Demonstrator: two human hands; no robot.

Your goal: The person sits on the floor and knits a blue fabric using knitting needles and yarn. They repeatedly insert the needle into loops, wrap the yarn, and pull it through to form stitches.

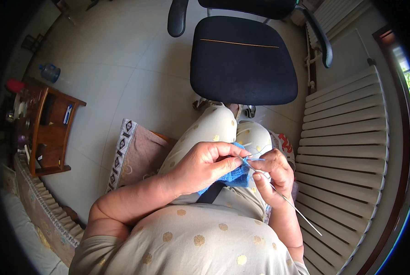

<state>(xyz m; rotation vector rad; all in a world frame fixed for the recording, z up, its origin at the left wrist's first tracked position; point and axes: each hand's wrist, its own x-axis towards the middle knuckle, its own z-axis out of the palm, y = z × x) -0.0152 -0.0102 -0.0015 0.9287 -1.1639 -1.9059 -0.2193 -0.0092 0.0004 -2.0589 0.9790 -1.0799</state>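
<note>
My left hand (212, 161) pinches a piece of blue knitting (237, 175) at its upper edge, thumb and forefinger close together. The knitted fabric hangs over my lap, partly hidden by that hand. A long metal knitting needle (296, 208) runs from the stitches down to the right, past my right hand (275, 175). The fingers of this hand are curled at the needle, and its thumb is beside the shaft. Blue yarn (256, 159) stretches from the needle tip to my right forefinger. A thin loop of yarn shows above, against my trousers.
A black office chair (242, 62) stands in front of my knees, with an orange line across its seat. White radiator (344, 137) fins line the right wall. To the left are a wooden cabinet (55, 132) and a blue water bottle (50, 73). A patterned cloth (139, 147) covers the seat beside me.
</note>
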